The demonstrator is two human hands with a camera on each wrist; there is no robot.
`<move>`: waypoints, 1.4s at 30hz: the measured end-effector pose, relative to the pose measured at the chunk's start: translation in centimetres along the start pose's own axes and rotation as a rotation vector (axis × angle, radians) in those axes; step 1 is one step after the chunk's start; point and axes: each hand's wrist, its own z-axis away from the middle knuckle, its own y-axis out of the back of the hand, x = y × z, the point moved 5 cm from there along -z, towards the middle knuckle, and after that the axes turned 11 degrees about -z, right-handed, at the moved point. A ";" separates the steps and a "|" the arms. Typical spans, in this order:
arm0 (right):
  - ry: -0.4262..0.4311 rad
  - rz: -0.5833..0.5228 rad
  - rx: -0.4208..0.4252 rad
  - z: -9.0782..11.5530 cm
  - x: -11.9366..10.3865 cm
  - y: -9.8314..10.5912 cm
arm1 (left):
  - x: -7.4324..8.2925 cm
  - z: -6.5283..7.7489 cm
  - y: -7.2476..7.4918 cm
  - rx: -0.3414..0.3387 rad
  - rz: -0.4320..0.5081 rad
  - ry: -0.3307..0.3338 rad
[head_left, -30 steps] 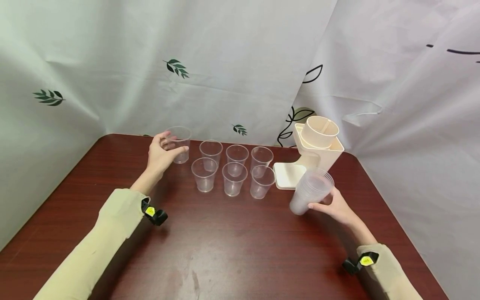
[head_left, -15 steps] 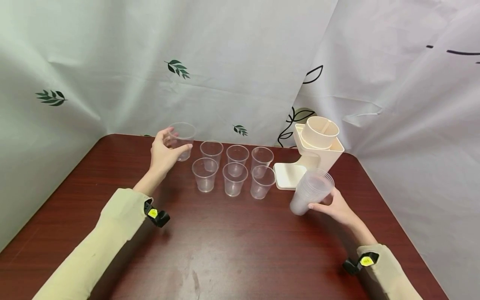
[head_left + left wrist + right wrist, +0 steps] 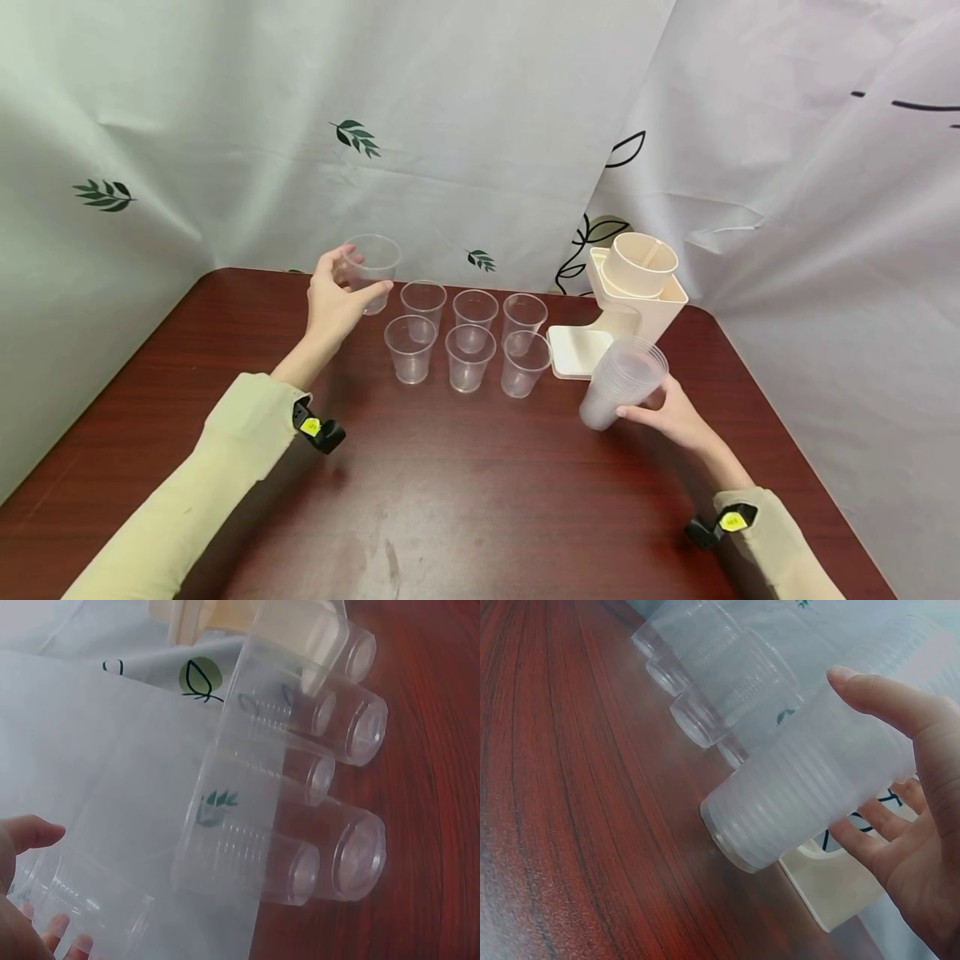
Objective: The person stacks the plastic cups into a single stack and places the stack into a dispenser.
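Left of centre, a cup (image 3: pixel 377 273) is pinched by the left hand (image 3: pixel 333 302); right of centre, a stack (image 3: pixel 621 382) by the right hand (image 3: pixel 672 414).

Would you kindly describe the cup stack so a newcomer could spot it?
On the reddish-brown table, find the cream device at the right rear. Just in front, the right hand holds the tilted cup stack, its nested rims unlike the single cups nearby.

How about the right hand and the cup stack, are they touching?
Touching. The right wrist view shows the right hand gripping the cup stack, its thumb over one side and fingers against the other.
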 end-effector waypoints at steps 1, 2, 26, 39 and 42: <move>-0.001 0.001 -0.001 0.0 0.0 0.0 | 0.1 0.0 0.0 0.001 0.006 0.000; -0.001 0.004 0.000 0.0 0.0 0.0 | 0.2 0.0 -0.1 0.001 0.012 0.002; 0.006 -0.004 0.003 0.0 0.2 0.1 | 2.9 0.4 -2.1 -0.072 0.145 -0.017; -0.009 -0.004 0.011 0.0 0.3 0.1 | 4.2 1.1 -3.1 -0.134 0.141 -0.038; -0.011 -0.002 0.010 0.0 0.3 0.1 | 4.4 1.4 -3.4 -0.159 0.154 -0.028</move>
